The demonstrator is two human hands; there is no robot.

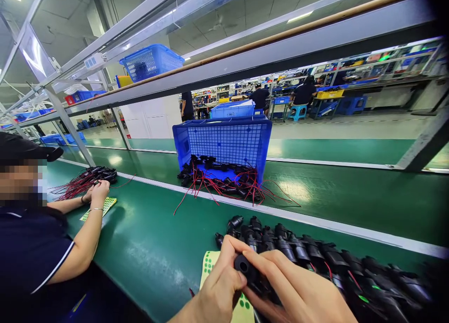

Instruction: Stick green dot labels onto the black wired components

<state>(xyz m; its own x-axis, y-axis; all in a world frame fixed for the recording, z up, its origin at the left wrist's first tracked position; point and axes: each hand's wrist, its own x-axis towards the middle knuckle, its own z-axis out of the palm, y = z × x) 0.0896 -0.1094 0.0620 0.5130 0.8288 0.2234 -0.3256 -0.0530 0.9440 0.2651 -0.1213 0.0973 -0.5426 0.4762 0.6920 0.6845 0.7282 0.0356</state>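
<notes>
My left hand (219, 290) and right hand (298, 290) both clasp one black connector (247, 271) (sticker sheet (210, 267) beneath), apparently mid-labelling; I judge a steady press comes next.

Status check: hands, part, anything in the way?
Left hand and right hand both grip one black part. Sticker sheet underneath. Row of parts close behind.

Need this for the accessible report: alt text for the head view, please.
Both hands, left hand and right hand, grip one black plug part over a green-dot sticker sheet on a green bench, beside a row of black parts. A tipped blue crate spills red-wired parts; a co-worker sits left.
</notes>
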